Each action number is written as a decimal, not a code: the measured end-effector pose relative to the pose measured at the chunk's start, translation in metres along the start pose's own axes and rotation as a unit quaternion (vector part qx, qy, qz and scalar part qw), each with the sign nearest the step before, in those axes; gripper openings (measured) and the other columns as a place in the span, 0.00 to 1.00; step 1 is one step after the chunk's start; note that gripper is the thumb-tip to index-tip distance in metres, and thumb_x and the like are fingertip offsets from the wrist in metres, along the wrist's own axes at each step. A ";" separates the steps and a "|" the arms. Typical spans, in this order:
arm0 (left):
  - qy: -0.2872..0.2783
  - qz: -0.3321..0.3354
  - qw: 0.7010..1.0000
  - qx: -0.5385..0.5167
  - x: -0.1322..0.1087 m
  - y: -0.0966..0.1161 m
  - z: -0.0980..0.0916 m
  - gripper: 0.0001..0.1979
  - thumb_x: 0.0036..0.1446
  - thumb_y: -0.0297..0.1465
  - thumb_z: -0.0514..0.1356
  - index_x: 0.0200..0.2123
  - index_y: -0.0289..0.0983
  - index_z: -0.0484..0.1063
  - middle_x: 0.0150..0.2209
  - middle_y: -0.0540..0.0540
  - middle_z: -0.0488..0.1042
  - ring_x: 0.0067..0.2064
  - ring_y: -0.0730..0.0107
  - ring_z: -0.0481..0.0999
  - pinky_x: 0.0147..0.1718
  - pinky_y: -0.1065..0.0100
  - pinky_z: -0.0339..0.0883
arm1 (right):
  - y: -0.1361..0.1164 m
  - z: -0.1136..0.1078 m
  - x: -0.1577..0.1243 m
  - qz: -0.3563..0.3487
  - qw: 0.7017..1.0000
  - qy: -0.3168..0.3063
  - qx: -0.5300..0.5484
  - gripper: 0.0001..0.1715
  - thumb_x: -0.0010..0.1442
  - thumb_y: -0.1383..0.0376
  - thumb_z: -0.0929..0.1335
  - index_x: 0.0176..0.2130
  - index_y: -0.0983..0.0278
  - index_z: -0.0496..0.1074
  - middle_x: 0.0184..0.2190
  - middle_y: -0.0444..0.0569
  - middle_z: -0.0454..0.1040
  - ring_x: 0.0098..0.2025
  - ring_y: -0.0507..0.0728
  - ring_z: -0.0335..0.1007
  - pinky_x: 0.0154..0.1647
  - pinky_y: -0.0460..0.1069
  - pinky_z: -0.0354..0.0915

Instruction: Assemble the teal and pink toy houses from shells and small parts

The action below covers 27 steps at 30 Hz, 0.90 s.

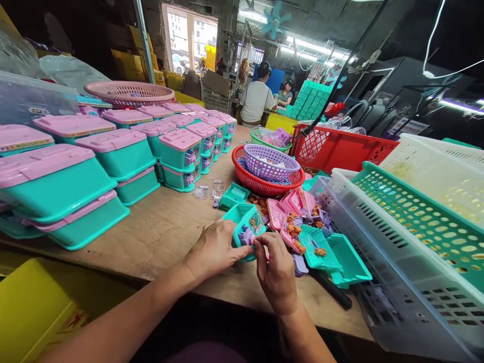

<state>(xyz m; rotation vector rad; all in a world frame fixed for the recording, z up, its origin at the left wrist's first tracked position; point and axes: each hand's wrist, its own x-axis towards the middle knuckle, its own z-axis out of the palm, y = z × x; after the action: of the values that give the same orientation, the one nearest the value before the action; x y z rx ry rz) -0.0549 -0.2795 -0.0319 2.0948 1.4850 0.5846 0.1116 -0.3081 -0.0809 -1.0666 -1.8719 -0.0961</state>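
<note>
My left hand (pixel 214 249) grips a small open teal box (pixel 244 222) from its left side, holding it on the wooden table (pixel 162 232). My right hand (pixel 276 269) is closed in a pinch on a small purple part (pixel 247 236) at the front of that box. To the right of my hands lie loose pink lids (pixel 289 209), teal trays (pixel 333 252) and small brown pieces. Another teal box part (pixel 234 195) rests just behind the held box.
Stacks of finished teal boxes with pink lids (pixel 113 156) fill the table's left and back. A purple basket (pixel 270 161) sits inside a red one (pixel 260 185). A red crate (pixel 340 146), white crate (pixel 397 282) and green crate (pixel 423 222) crowd the right. Two people stand far back.
</note>
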 end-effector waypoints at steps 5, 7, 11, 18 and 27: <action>-0.010 -0.023 0.999 0.026 -0.002 0.006 0.001 0.14 0.55 0.42 0.64 0.31 0.37 0.70 0.36 0.45 0.75 0.42 0.59 0.74 0.39 0.65 0.63 | -0.001 0.004 -0.002 -0.012 0.999 0.039 -0.011 0.08 0.65 0.76 0.65 0.43 0.65 0.66 0.35 0.50 0.71 0.38 0.55 0.69 0.40 0.49 0.68; -0.008 -0.027 0.999 0.033 -0.002 0.008 0.001 0.14 0.55 0.43 0.64 0.31 0.37 0.71 0.36 0.45 0.75 0.42 0.59 0.74 0.39 0.64 0.62 | -0.002 0.004 -0.003 0.009 0.999 0.040 -0.001 0.08 0.65 0.75 0.64 0.42 0.64 0.66 0.34 0.49 0.70 0.37 0.54 0.68 0.39 0.49 0.68; -0.014 -0.020 0.998 0.050 -0.003 0.010 0.001 0.15 0.56 0.44 0.63 0.32 0.36 0.71 0.37 0.44 0.75 0.43 0.57 0.74 0.41 0.63 0.62 | 0.004 -0.003 -0.003 0.013 1.000 0.000 0.023 0.08 0.65 0.76 0.64 0.42 0.64 0.66 0.34 0.49 0.70 0.37 0.54 0.68 0.39 0.49 0.68; -0.039 -0.003 0.996 0.078 -0.004 0.018 0.000 0.15 0.57 0.44 0.63 0.34 0.36 0.72 0.38 0.44 0.76 0.46 0.55 0.74 0.43 0.60 0.63 | 0.018 -0.015 -0.007 -0.080 0.996 -0.042 -0.012 0.11 0.65 0.76 0.65 0.46 0.64 0.66 0.36 0.51 0.71 0.38 0.55 0.70 0.39 0.50 0.70; 0.004 0.016 0.994 0.112 -0.008 0.017 0.018 0.15 0.57 0.43 0.64 0.36 0.35 0.72 0.41 0.42 0.76 0.49 0.51 0.73 0.44 0.55 0.62 | 0.007 -0.014 -0.008 -0.003 0.997 -0.072 -0.028 0.08 0.66 0.74 0.63 0.43 0.63 0.66 0.35 0.51 0.70 0.38 0.56 0.69 0.39 0.52 0.70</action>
<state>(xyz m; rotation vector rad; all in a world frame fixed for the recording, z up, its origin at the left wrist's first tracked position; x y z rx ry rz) -0.0339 -0.2950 -0.0357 2.2911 1.5868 0.4553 0.1282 -0.3154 -0.0818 -1.1328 -2.0127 -0.0772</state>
